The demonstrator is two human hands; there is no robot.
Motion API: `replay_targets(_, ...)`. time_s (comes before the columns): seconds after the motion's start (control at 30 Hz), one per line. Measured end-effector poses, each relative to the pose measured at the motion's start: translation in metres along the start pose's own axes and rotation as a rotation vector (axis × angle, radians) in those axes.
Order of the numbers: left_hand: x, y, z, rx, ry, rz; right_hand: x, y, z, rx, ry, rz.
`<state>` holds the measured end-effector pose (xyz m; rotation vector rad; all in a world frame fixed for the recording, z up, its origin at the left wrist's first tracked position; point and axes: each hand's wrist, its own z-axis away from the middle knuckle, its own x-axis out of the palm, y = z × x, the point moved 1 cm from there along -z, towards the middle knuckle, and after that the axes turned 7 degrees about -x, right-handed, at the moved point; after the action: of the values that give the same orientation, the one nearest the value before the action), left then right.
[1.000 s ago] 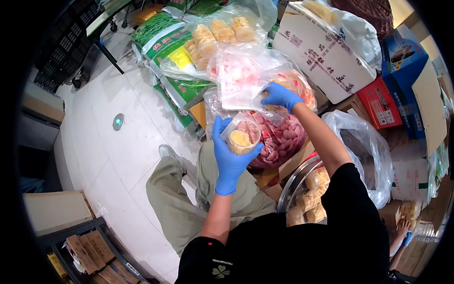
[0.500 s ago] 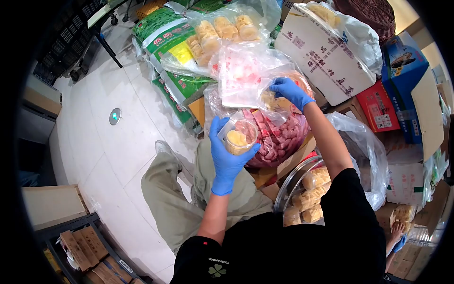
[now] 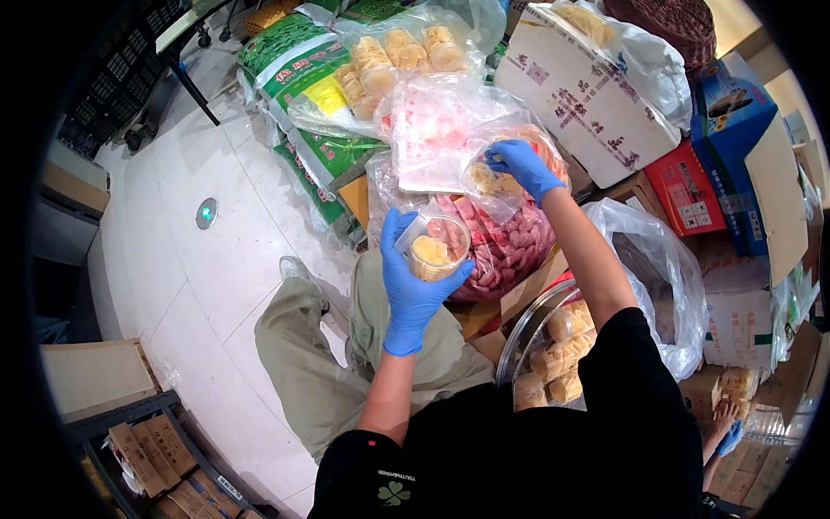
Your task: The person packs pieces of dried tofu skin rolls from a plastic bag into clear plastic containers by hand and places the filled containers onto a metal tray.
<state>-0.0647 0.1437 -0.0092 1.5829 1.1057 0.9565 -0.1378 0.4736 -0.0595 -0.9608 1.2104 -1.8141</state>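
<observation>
Both my hands wear blue gloves. My left hand [image 3: 421, 290] is wrapped round a clear plastic cup [image 3: 439, 246] that holds pale yellow pieces and something pinkish. My right hand [image 3: 524, 167] is at the mouth of a clear bag with yellowish pieces [image 3: 493, 179], its fingers bent together; whatever lies between the fingertips is too small to make out. White and pink plastic packaging [image 3: 432, 134] lies left of that bag. Beneath and in front of it is a large clear bag of pink wrapped pieces [image 3: 510, 251].
A round metal tray [image 3: 510, 346] with packed yellow rolls [image 3: 562, 355] stands by my right arm. Green sacks [image 3: 303, 78] bear more packs. A white box [image 3: 588, 104], a red box [image 3: 687, 190] and an open plastic bag [image 3: 666, 285] are right. A co-worker's hands [image 3: 728, 428] show far right.
My right hand has lifted slightly out from the small bag, whose yellowish contents show more. My left hand still holds the cup. The view has shifted slightly.
</observation>
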Motion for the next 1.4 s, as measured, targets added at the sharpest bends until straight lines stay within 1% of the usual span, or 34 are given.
replay_targets(0.07, 0.000, 0.000, 0.000, -0.047, -0.040, -0.003, 0.000, 0.001, 0.000, -0.182, -0.101, 0.565)
replay_targets(0.1, 0.001, 0.000, 0.000, -0.047, -0.041, -0.002, 0.000, 0.006, -0.003, -0.183, -0.099, 0.566)
replay_targets(0.17, 0.002, 0.000, 0.000, -0.049, -0.036, -0.004, 0.003, 0.018, -0.011, -0.289, -0.158, 0.742)
replay_targets(0.2, 0.002, -0.001, 0.000, -0.048, -0.035, -0.005, 0.007, 0.017, -0.011, -0.289, -0.159, 0.741)
replay_targets(0.27, 0.002, -0.002, 0.001, -0.061, -0.044, 0.005, 0.015, 0.016, -0.008, -0.318, -0.213, 0.922)
replay_targets(0.3, 0.002, -0.003, 0.001, -0.062, -0.044, 0.003, 0.015, 0.021, -0.011, -0.318, -0.214, 0.920)
replay_targets(0.37, 0.001, -0.004, 0.001, -0.070, -0.044, 0.009, 0.018, 0.030, -0.014, -0.546, -0.207, 1.164)
replay_targets(0.5, 0.001, -0.002, 0.000, -0.069, -0.044, -0.011, 0.020, 0.028, -0.018, -0.499, -0.222, 1.276)
replay_targets(0.57, -0.001, -0.003, 0.000, -0.063, -0.040, -0.008, 0.013, 0.023, -0.020, -0.441, -0.239, 1.056)
replay_targets(0.6, -0.002, -0.004, 0.000, -0.065, -0.036, -0.007, 0.016, 0.017, -0.015, -0.440, -0.244, 1.057)
replay_targets(0.67, -0.003, -0.005, -0.001, -0.076, -0.034, 0.007, 0.017, 0.002, -0.002, -0.143, -0.108, 0.538)
replay_targets(0.7, -0.004, -0.005, -0.001, -0.078, -0.034, 0.010, 0.010, 0.002, -0.003, -0.095, -0.131, 0.452)
replay_targets(0.73, -0.003, -0.005, -0.002, -0.064, -0.033, -0.002, 0.006, 0.005, -0.005, -0.093, -0.128, 0.456)
replay_targets(0.8, -0.002, -0.004, -0.002, -0.051, -0.033, -0.012, 0.000, 0.017, -0.010, -0.017, -0.025, -0.145)
replay_targets(0.83, -0.001, -0.005, -0.002, -0.058, -0.033, -0.008, -0.004, 0.021, -0.013, -0.018, -0.024, -0.142)
replay_targets(0.9, 0.000, -0.004, -0.001, -0.063, -0.033, -0.002, -0.007, 0.022, -0.012, 0.178, 0.020, -0.648)
replay_targets(0.93, 0.000, -0.003, -0.001, -0.068, -0.040, 0.006, -0.005, 0.019, -0.008, 0.178, 0.019, -0.647)
replay_targets(1.0, 0.001, 0.000, -0.001, -0.073, -0.044, 0.014, 0.001, 0.014, 0.002, 0.161, 0.088, -0.859)
replay_targets(1.03, 0.001, 0.000, 0.000, -0.076, -0.046, 0.021, 0.006, 0.011, 0.006, 0.161, 0.087, -0.858)
replay_targets(1.1, 0.001, 0.001, 0.000, -0.077, -0.046, 0.028, 0.010, 0.010, 0.010, 0.187, 0.273, -0.912)
replay_targets(1.13, 0.000, 0.001, 0.000, -0.076, -0.047, 0.029, 0.009, 0.012, 0.008, 0.187, 0.271, -0.912)
replay_targets(1.23, -0.001, 0.003, 0.000, -0.074, -0.049, 0.029, -0.005, 0.029, -0.010, 0.171, 0.208, -0.987)
replay_targets(1.3, -0.001, 0.003, 0.000, -0.072, -0.051, 0.029, -0.025, 0.042, -0.030, 0.246, -0.027, -0.893)
replay_targets(1.33, 0.000, 0.001, 0.000, -0.064, -0.051, 0.029, -0.009, 0.029, -0.017, 0.244, -0.026, -0.894)
replay_targets(1.4, 0.001, 0.002, 0.001, -0.057, -0.051, 0.029, 0.021, 0.004, 0.010, 0.173, 0.271, -0.674)
